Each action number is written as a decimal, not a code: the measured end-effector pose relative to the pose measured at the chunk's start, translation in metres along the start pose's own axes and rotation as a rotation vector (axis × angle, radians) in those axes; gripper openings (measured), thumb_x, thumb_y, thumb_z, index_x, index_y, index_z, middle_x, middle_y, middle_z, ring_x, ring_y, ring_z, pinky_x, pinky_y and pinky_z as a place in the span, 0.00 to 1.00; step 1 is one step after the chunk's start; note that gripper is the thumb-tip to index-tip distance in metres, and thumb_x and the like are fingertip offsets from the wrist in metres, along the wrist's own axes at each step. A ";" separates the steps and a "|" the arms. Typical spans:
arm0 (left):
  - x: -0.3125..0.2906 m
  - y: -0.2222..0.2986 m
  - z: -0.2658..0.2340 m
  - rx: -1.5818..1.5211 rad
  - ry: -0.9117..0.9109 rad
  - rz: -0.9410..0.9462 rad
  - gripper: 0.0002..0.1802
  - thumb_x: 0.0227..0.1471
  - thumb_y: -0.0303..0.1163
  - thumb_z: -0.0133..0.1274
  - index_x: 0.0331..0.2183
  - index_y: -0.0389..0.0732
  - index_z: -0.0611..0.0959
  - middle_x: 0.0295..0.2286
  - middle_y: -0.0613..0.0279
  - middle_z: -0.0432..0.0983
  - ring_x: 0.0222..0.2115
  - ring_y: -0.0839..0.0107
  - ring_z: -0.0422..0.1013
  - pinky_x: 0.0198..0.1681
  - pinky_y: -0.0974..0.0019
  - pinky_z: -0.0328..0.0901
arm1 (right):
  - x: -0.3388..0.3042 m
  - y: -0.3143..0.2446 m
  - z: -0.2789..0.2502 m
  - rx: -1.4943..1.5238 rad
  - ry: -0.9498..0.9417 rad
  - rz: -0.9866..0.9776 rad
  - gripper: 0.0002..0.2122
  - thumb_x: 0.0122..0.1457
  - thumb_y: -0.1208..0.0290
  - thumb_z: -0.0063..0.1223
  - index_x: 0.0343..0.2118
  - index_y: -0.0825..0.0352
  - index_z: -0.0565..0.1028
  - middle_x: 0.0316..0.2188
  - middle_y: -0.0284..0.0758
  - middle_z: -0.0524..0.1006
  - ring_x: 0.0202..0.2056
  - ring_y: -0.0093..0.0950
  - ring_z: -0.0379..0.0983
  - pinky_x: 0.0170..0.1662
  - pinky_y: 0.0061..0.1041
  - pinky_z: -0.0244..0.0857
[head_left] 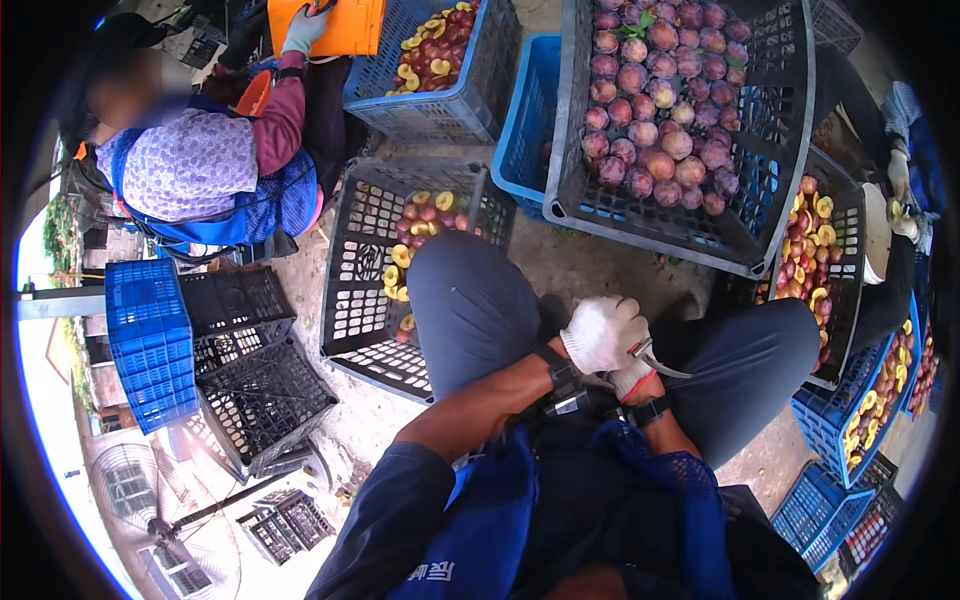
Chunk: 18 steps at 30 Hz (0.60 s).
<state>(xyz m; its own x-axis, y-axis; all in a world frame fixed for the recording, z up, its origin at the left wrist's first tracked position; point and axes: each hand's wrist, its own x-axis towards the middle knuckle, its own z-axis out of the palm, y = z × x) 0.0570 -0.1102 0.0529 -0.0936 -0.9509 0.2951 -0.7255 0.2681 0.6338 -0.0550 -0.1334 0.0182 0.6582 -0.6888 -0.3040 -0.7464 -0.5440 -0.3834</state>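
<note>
Blade [668, 364] juts beside curled left hand [605, 334], which overlaps right hand [630, 379].

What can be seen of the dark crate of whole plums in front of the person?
The dark crate looks like rigid plastic, with slotted walls and a solid rim. It is open-topped, its far end cut off by the picture's edge. Reddish-purple plums and a few green leaves lie inside. It overlaps a blue crate in view; what supports it is unclear. The left hand and right hand are apart from it.
</note>
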 end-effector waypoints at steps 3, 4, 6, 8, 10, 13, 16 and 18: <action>0.005 0.002 -0.006 0.028 -0.064 0.040 0.09 0.36 0.37 0.64 0.24 0.48 0.81 0.26 0.62 0.71 0.28 0.59 0.74 0.28 0.55 0.71 | 0.002 -0.002 -0.018 0.005 -0.137 -0.001 0.11 0.66 0.65 0.54 0.46 0.64 0.76 0.40 0.40 0.78 0.42 0.35 0.77 0.43 0.35 0.72; 0.007 -0.001 0.000 0.074 -0.024 0.054 0.09 0.36 0.37 0.64 0.24 0.48 0.81 0.26 0.62 0.71 0.28 0.59 0.74 0.28 0.55 0.71 | 0.002 0.012 0.005 0.346 -0.045 0.005 0.11 0.68 0.64 0.52 0.47 0.63 0.77 0.41 0.39 0.78 0.43 0.34 0.77 0.44 0.35 0.72; 0.006 -0.012 0.020 0.154 0.052 -0.017 0.10 0.36 0.37 0.65 0.24 0.48 0.81 0.26 0.61 0.72 0.28 0.58 0.75 0.27 0.55 0.71 | 0.005 0.035 0.043 1.015 0.167 -0.030 0.12 0.70 0.62 0.48 0.47 0.63 0.77 0.42 0.38 0.79 0.45 0.33 0.77 0.47 0.34 0.72; 0.011 -0.006 0.029 0.150 0.132 -0.226 0.10 0.37 0.36 0.65 0.25 0.47 0.81 0.29 0.59 0.75 0.27 0.54 0.76 0.29 0.52 0.72 | 0.010 0.034 0.033 0.575 0.334 -0.168 0.15 0.72 0.59 0.44 0.48 0.63 0.77 0.43 0.35 0.80 0.46 0.32 0.77 0.50 0.33 0.71; 0.014 -0.001 0.036 0.074 0.109 -0.306 0.10 0.42 0.37 0.65 0.25 0.45 0.81 0.28 0.55 0.77 0.27 0.50 0.77 0.30 0.49 0.72 | 0.009 0.040 0.033 -0.191 0.335 -0.211 0.16 0.73 0.58 0.41 0.49 0.63 0.77 0.44 0.34 0.80 0.47 0.30 0.77 0.51 0.32 0.71; 0.012 0.001 0.045 -0.148 0.205 -0.645 0.13 0.49 0.40 0.65 0.26 0.41 0.83 0.24 0.55 0.79 0.26 0.53 0.78 0.30 0.53 0.71 | 0.010 0.046 0.033 1.549 0.320 0.424 0.15 0.71 0.57 0.48 0.44 0.64 0.78 0.36 0.31 0.78 0.39 0.25 0.73 0.44 0.28 0.68; 0.010 0.005 0.049 -0.630 0.329 -0.972 0.14 0.52 0.38 0.67 0.28 0.37 0.84 0.22 0.61 0.80 0.23 0.72 0.75 0.29 0.63 0.70 | 0.005 0.035 0.008 1.829 0.328 0.619 0.16 0.70 0.55 0.52 0.37 0.66 0.78 0.29 0.30 0.75 0.31 0.23 0.69 0.37 0.28 0.65; 0.012 0.011 0.047 -0.599 0.320 -0.929 0.13 0.53 0.35 0.67 0.28 0.35 0.83 0.20 0.66 0.77 0.22 0.82 0.69 0.27 0.68 0.67 | 0.001 0.029 -0.002 1.836 0.380 0.590 0.18 0.70 0.53 0.52 0.35 0.65 0.77 0.27 0.29 0.72 0.30 0.22 0.65 0.35 0.27 0.62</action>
<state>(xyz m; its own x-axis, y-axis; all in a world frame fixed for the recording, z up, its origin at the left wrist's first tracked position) 0.0160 -0.1260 0.0300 0.5476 -0.7600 -0.3501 0.0247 -0.4035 0.9146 -0.0766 -0.1506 0.0085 0.1695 -0.7535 -0.6352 0.3232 0.6514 -0.6864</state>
